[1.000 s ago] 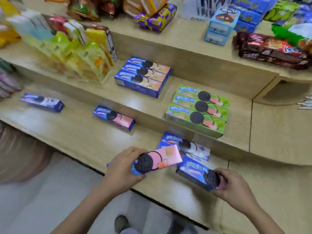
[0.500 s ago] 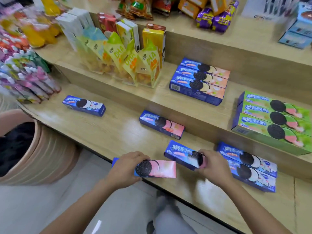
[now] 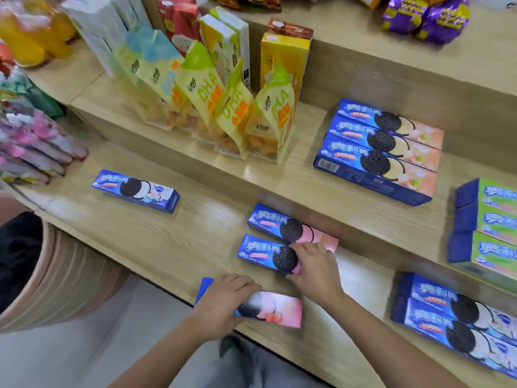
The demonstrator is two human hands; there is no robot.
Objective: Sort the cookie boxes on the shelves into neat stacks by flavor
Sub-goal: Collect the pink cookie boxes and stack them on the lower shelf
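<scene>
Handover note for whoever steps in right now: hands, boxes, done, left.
Left hand: grips a pink box at the bottom shelf's front edge.
Right hand: on a second pink box, beside a third.
Done: peach row and green row on the middle shelf; two white boxes together at right.
Left: group the pink three; move the stray white box to its pair.
</scene>
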